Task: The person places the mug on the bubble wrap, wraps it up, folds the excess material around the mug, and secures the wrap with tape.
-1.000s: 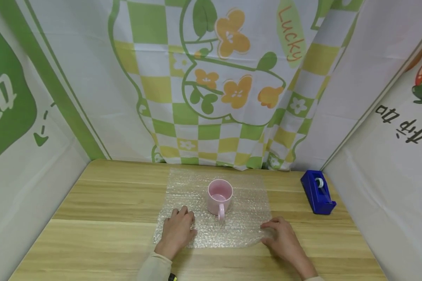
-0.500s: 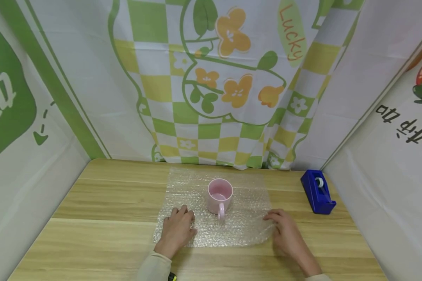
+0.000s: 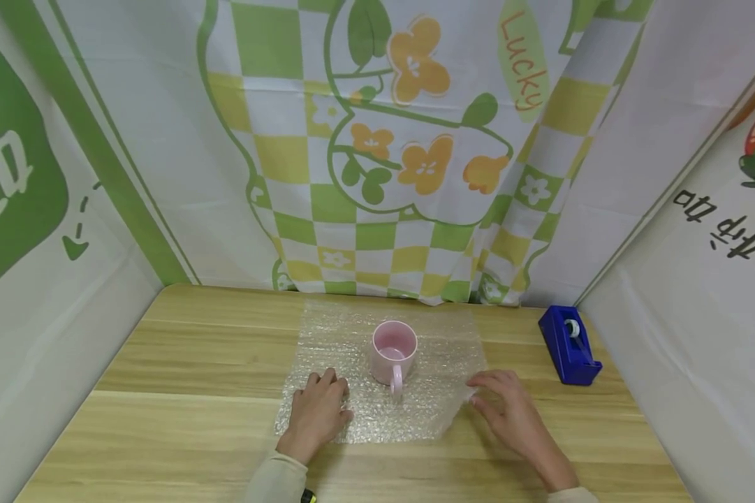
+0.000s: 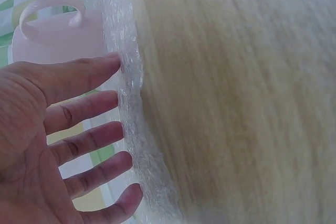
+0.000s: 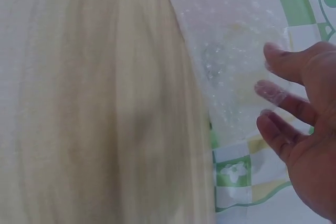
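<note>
A pink mug stands upright on a sheet of clear bubble wrap, its handle toward me. My left hand rests on the sheet's near left part; in the left wrist view its spread fingers touch the wrap with their tips. At the right, my right hand pinches the sheet's near right corner between thumb and fingers and holds it off the table. Through the film, a fingertip shows in the right wrist view, where the wrap slants up to the hand.
A blue tape dispenser with a roll in it stands at the table's back right. The wooden table meets a printed curtain at its back edge. White cloth walls rise on both sides. A small black and yellow item shows beside the left sleeve.
The right hand has shifted about the sheet's right edge, and the near right corner is now lifted and folded inward. The left hand and the mug have stayed in place.
</note>
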Demonstrator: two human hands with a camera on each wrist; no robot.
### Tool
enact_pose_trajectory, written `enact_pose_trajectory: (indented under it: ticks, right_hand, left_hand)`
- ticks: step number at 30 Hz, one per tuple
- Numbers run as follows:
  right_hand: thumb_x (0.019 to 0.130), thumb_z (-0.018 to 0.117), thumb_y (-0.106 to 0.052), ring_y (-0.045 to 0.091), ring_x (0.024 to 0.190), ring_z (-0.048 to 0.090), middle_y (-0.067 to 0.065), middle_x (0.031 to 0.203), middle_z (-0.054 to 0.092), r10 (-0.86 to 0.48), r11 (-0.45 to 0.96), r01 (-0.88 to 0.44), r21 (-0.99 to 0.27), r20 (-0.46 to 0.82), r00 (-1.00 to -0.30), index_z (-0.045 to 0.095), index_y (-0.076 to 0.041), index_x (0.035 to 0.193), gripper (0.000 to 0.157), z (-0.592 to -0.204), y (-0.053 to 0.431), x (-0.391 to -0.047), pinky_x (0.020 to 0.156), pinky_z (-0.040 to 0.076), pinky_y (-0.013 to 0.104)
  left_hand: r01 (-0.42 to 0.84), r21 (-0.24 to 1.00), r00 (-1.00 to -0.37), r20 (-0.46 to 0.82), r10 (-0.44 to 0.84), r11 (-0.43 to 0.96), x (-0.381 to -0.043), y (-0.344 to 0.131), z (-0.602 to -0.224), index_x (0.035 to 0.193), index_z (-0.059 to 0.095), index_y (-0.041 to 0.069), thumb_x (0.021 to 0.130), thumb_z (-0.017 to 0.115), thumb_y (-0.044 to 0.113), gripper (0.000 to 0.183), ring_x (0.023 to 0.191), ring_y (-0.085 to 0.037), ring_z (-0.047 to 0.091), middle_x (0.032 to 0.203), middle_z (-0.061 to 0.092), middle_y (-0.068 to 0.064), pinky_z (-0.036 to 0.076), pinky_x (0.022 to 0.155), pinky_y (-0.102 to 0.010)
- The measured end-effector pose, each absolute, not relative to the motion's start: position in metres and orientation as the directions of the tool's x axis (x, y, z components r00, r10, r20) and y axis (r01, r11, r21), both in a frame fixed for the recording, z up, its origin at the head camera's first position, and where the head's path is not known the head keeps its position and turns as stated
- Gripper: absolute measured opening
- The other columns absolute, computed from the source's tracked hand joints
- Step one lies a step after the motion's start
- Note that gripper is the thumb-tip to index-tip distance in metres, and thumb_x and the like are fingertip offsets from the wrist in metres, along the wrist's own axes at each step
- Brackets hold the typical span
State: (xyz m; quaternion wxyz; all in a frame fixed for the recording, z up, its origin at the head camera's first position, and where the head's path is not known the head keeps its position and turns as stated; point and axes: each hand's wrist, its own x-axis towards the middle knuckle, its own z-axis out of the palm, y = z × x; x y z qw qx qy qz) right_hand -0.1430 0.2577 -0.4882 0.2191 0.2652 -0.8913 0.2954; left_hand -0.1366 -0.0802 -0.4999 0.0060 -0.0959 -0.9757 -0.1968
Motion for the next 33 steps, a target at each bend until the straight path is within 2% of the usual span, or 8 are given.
enact_pose_trajectory:
  ticks: [7, 10, 16, 23, 26, 33]
  right_hand:
    - [0.068, 0.078, 0.022, 0.021, 0.096, 0.065, 0.000, 0.102, 0.072, -0.343, 0.645, -0.654, -0.395, 0.615, -0.710, 0.074, -0.009, 0.100, 0.045, -0.478, 0.251, -0.151, 0.087, 0.052, 0.026]
    - [0.064, 0.075, 0.027, 0.022, 0.095, 0.066, 0.000, 0.101, 0.072, -0.339, 0.649, -0.654, -0.388, 0.622, -0.705, 0.074, -0.009, 0.099, 0.051, -0.475, 0.249, -0.154, 0.086, 0.052, 0.025]
    - [0.066, 0.079, 0.022, 0.020, 0.102, 0.065, -0.003, 0.106, 0.070, -0.353, 0.655, -0.633, -0.412, 0.574, -0.739, 0.074, -0.014, 0.101, 0.050, -0.470, 0.245, -0.157, 0.086, 0.055, 0.035]
    - [0.070, 0.082, 0.017, 0.020, 0.097, 0.063, -0.003, 0.103, 0.068, -0.376, 0.587, -0.700, -0.407, 0.629, -0.681, 0.075, -0.012, 0.099, 0.041, -0.462, 0.236, -0.162, 0.090, 0.046, 0.018]
    - [0.073, 0.080, 0.017, 0.020, 0.096, 0.063, -0.002, 0.102, 0.069, -0.371, 0.569, -0.720, -0.398, 0.657, -0.656, 0.075, -0.012, 0.098, 0.039, -0.456, 0.230, -0.165, 0.090, 0.046, 0.016]
    - [0.078, 0.077, 0.016, 0.020, 0.096, 0.063, 0.000, 0.101, 0.069, -0.390, 0.554, -0.738, -0.384, 0.664, -0.638, 0.074, -0.011, 0.098, 0.034, -0.444, 0.211, -0.176, 0.085, 0.051, 0.027]
  left_hand:
    - [0.184, 0.388, -0.982, 0.045, 0.181, 0.903, -0.136, -0.080, -0.501, 0.097, 0.071, 0.009, 0.077, 0.088, 0.023, 0.030, 0.098, -0.032, 0.055, 0.103, 0.058, -0.007, 0.053, 0.077, -0.056]
    - [0.181, 0.392, -0.983, 0.037, 0.181, 0.902, -0.136, -0.080, -0.501, 0.098, 0.071, 0.009, 0.077, 0.088, 0.023, 0.031, 0.100, -0.033, 0.056, 0.105, 0.059, -0.008, 0.053, 0.079, -0.058]
    - [0.180, 0.394, -0.983, 0.038, 0.179, 0.901, -0.137, -0.081, -0.503, 0.097, 0.071, 0.009, 0.077, 0.088, 0.023, 0.030, 0.101, -0.033, 0.055, 0.105, 0.059, -0.008, 0.053, 0.080, -0.060]
    - [0.179, 0.388, -0.983, 0.038, 0.178, 0.904, -0.136, -0.081, -0.502, 0.096, 0.070, 0.010, 0.077, 0.087, 0.024, 0.030, 0.101, -0.033, 0.055, 0.105, 0.058, -0.007, 0.053, 0.080, -0.059]
    - [0.180, 0.386, -0.983, 0.043, 0.178, 0.905, -0.136, -0.081, -0.502, 0.096, 0.070, 0.010, 0.077, 0.087, 0.024, 0.029, 0.101, -0.034, 0.055, 0.105, 0.059, -0.008, 0.053, 0.081, -0.060]
    - [0.188, 0.390, -0.982, 0.057, 0.180, 0.901, -0.135, -0.082, -0.502, 0.096, 0.070, 0.010, 0.077, 0.087, 0.023, 0.028, 0.100, -0.033, 0.055, 0.104, 0.059, -0.008, 0.053, 0.079, -0.058]
